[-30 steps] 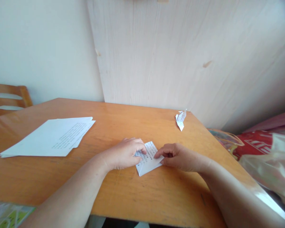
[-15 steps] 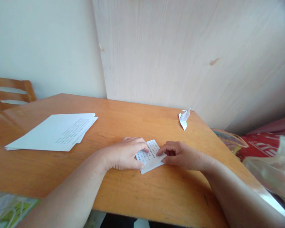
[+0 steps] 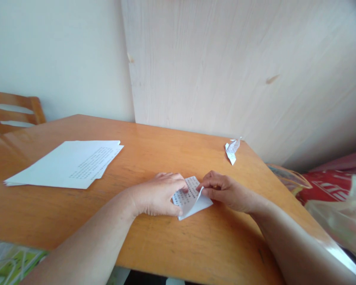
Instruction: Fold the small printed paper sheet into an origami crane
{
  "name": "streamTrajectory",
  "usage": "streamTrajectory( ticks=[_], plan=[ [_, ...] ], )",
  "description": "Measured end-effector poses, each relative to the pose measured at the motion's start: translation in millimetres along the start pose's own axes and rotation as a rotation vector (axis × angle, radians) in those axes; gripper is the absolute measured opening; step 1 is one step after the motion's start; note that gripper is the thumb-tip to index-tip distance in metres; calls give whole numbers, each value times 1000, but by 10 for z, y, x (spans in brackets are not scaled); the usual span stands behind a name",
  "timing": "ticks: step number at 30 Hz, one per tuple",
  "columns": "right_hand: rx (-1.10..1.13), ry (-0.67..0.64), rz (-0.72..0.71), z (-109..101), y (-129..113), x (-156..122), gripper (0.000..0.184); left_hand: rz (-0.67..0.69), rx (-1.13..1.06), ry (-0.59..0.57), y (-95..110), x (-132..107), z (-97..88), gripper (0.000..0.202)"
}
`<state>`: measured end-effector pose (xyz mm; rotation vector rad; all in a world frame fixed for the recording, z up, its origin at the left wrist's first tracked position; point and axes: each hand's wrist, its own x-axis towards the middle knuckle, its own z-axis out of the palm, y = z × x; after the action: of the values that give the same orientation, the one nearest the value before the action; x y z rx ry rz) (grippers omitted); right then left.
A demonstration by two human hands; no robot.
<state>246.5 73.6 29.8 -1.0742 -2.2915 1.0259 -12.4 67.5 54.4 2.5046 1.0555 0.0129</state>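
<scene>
A small folded sheet of printed paper (image 3: 192, 203) lies on the wooden table, its near flap lifted at the right corner. My left hand (image 3: 163, 194) rests on its left side, thumb and index finger pressing it down; the other fingers are partly hidden behind. Between the thumb and index finger of my right hand (image 3: 218, 188), the raised flap is pinched and bent upward. Rows of printed characters show on the paper's upper face, while the flap's visible side is plain white.
A stack of printed sheets (image 3: 62, 164) lies at the left of the table (image 3: 154, 146). Near the far right corner stands a folded paper figure (image 3: 232, 151). Behind are a pale wooden panel (image 3: 195, 67) and a chair (image 3: 14, 113); red and clear bags (image 3: 329, 190) sit beyond the right edge.
My right hand has lifted the paper's flap, which lay flatter before, and its fingers have risen slightly. My left hand stays on the paper's left side. The view has shifted a little.
</scene>
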Motion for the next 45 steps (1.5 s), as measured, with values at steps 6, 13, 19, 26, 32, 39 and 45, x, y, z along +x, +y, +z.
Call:
streamTrajectory(
  ticks=[6,13,19,26,32,39,45],
  plan=[
    [43,63,127,87,65,44,30,-2,-6,19,-6,1,28,49],
    [38,138,279,193,49,97,28,2,-14,34,-28,2,54,51],
    [-120,190,280,259,91,116,19,7,-21,22,-41,-4,64,52],
    [-203,210,272,280,113,116,17,-21,-11,23,-20,-11,58,63],
    [-167,208,284,258,69,98,17,-3,-14,20,-26,-8,52,56],
    [-97,215,275,242,33,81,17,16,-34,21,-43,1,70,48],
    [-229,228,262,264,55,98,14,9,-37,25,-43,0,82,57]
  ],
)
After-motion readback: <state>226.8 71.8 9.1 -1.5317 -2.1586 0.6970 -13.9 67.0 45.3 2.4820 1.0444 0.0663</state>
